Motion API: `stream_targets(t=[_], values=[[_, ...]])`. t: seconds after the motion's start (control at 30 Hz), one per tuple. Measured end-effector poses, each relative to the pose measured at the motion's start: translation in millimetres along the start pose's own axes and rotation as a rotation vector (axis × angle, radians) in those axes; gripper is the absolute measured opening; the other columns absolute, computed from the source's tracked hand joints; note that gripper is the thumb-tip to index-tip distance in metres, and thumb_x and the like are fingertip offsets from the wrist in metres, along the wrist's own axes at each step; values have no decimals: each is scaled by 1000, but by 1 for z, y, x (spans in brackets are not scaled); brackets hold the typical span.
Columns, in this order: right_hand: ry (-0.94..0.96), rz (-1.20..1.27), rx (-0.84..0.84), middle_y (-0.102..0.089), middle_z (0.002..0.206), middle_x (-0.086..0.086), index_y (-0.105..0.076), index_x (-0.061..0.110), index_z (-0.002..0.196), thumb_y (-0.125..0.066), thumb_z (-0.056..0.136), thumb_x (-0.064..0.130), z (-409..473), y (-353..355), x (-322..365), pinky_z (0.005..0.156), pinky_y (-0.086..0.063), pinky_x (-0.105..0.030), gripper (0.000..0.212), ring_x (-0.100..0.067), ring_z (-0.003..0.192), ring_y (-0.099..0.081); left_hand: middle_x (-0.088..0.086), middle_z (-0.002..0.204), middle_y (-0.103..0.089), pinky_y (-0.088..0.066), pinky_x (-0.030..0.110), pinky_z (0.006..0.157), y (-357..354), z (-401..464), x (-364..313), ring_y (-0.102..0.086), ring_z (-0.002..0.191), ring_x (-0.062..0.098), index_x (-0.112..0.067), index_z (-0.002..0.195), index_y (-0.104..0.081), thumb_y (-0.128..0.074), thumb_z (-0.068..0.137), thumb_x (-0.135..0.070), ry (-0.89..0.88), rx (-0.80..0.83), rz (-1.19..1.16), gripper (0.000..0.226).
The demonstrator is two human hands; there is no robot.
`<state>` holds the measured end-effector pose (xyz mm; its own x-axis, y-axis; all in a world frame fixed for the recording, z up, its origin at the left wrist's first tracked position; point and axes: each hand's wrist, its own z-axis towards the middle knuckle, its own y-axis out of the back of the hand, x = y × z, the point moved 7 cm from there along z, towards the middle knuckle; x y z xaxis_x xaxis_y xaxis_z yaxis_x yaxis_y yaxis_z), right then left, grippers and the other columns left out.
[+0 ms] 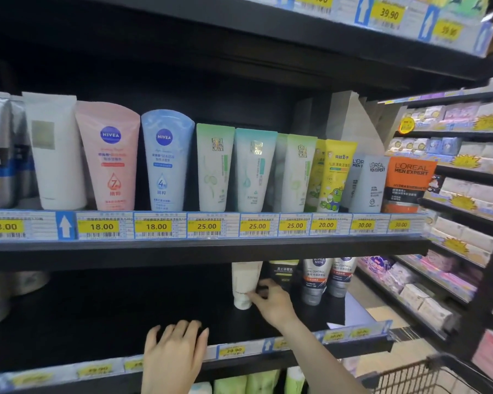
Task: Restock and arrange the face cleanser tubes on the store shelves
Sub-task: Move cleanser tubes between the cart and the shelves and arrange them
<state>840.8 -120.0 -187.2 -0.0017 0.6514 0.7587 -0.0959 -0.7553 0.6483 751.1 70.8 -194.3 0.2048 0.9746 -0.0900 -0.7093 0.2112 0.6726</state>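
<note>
Your right hand [271, 304] is the one on the job: its fingers [254, 295] pinch the low end of the white tube [244, 282] standing cap-down on the lower shelf [125, 322], long axis vertical, just left of the dark tubes [281, 273]. Your left hand [172, 348] only rests with relaxed fingers on the shelf's front edge, well apart. Any nudge probably comes from the right.
</note>
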Motion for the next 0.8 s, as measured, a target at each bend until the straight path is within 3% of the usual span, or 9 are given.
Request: stream_targets(t=[0.1, 0.2, 0.27, 0.43, 0.6, 0.8], values=[[41, -182, -39, -64, 115, -3, -52, 18, 123, -55, 92, 34, -15, 13, 6, 86, -48, -30, 35, -20, 106, -61, -4, 62, -62, -49, 33, 57, 3, 6, -1, -62, 53, 16, -18, 72, -70, -22, 96, -41, -5, 68, -13, 58], [141, -414, -97, -62, 120, -1, -51, 21, 125, -51, 92, 33, -37, 30, 18, 85, -48, -31, 34, -23, 111, -58, -4, 61, -61, -47, 29, 48, 18, 19, -11, -60, 50, 15, -18, 73, -70, -75, 67, -31, -61, 132, 22, 16], [195, -530, -123, -57, 124, 0, -51, 21, 124, -49, 93, 33, -53, 40, 27, 83, -46, -30, 33, -24, 113, -55, -2, 59, -60, -45, 30, 42, 21, 26, -19, -58, 47, 15, -17, 72, -70, -89, 47, -26, -92, 203, 8, 33], [187, -667, -111, -56, 123, -2, -47, 20, 128, -44, 95, 34, -84, 63, 28, 85, -48, -31, 36, -25, 113, -54, -4, 59, -58, -43, 26, 39, 40, 40, -47, -57, 47, 15, -19, 69, -68, -90, 44, -28, -187, 258, -29, 35], [52, -676, -57, -52, 128, -4, -43, 19, 131, -41, 97, 33, -108, 99, 8, 90, -45, -35, 37, -27, 117, -50, -5, 59, -57, -44, 26, 36, 46, 44, -90, -58, 47, 13, -21, 69, -67, -90, 40, -31, -282, 346, -70, 38], [-91, -723, -87, -54, 121, -7, -44, 16, 126, -39, 96, 30, -139, 150, -45, 83, -48, -34, 33, -28, 109, -55, -6, 60, -58, -43, 25, 36, 34, 44, -168, -60, 49, 13, -23, 71, -67, -90, 37, -31, -481, 411, -134, 42]])
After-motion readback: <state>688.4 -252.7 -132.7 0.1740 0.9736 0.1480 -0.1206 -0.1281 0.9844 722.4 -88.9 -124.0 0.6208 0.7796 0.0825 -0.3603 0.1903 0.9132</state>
